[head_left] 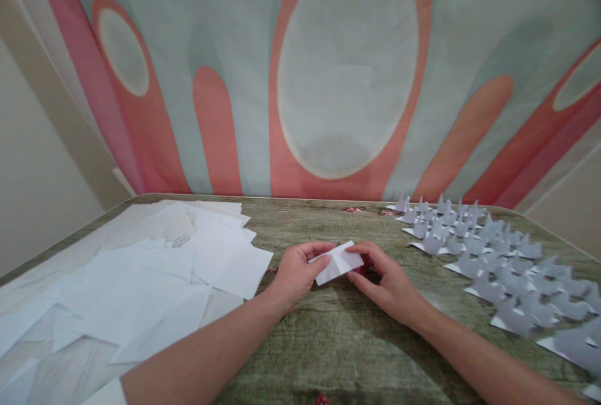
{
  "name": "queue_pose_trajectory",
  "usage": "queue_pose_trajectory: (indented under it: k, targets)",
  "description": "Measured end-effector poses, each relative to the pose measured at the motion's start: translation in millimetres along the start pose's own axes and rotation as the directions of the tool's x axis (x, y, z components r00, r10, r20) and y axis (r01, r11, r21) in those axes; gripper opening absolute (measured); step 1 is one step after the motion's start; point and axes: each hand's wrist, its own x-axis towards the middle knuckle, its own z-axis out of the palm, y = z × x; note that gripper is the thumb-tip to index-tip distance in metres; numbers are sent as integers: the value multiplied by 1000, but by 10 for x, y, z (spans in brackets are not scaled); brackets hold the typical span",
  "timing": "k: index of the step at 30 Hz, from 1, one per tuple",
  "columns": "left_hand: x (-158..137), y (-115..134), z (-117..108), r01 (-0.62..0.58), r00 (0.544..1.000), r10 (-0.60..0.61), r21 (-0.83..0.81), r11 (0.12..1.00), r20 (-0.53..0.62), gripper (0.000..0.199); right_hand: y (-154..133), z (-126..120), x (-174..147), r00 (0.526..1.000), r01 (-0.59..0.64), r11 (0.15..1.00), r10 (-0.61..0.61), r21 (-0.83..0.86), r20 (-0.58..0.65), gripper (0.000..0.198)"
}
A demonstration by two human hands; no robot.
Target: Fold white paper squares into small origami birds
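A small folded piece of white paper (339,265), with crease lines across its face, is held tilted just above the middle of the table. My left hand (300,272) pinches its left end between thumb and fingers. At the right end, my right hand (382,280) grips the same paper, thumb below and index finger along the top edge. Some fingertips are hidden behind the paper.
Loose white sheets (141,292) lie in an overlapping pile on the left of the wood-patterned table (291,355). Several rows of folded paper figures (488,248) stand along the right side. A patterned cloth (347,67) hangs behind the table's far edge.
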Motion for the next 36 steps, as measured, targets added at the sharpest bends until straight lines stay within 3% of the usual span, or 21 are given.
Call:
queue_pose_trajectory:
  k: [25, 36]
  targets:
    - [-16, 7, 12, 10, 1000, -11, 28, 1000, 28, 32, -36, -18, -7, 999, 34, 999, -34, 23, 6, 23]
    - [-52, 29, 37, -24, 998, 16, 126, 992, 68, 27, 47, -6, 15, 996, 12, 999, -9, 43, -88, 20]
